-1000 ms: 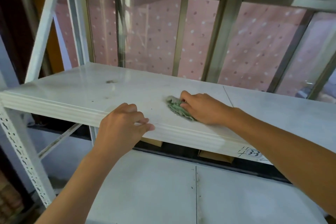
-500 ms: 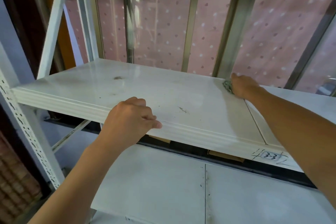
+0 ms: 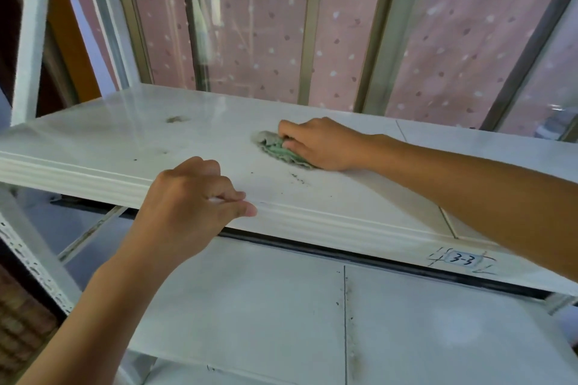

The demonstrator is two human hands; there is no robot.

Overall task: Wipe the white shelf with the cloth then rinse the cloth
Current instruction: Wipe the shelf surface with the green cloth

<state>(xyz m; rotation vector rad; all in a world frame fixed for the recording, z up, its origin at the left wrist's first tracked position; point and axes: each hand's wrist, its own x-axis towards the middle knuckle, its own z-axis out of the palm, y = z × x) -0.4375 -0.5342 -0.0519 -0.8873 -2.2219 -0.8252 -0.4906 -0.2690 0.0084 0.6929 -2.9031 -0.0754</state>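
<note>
The white shelf [image 3: 103,141] runs across the middle of the head view, with a moulded front edge. My right hand [image 3: 325,142] presses a crumpled green and grey cloth [image 3: 276,148] flat on the shelf's middle. My left hand [image 3: 194,197] grips the shelf's front edge, fingers curled over the top. A dark smudge [image 3: 175,119] lies at the back left of the shelf, and small dark crumbs [image 3: 297,178] lie just in front of the cloth.
A lower white shelf [image 3: 312,316] lies beneath. A label reading 3-3 [image 3: 464,259] sits on the front edge at right. White perforated uprights [image 3: 34,262] stand at left. A window frame [image 3: 381,40] with pink dotted curtain is behind.
My right hand slid the cloth from the front middle to the shelf's back right, then back left to the middle. My left hand stayed on the front edge.
</note>
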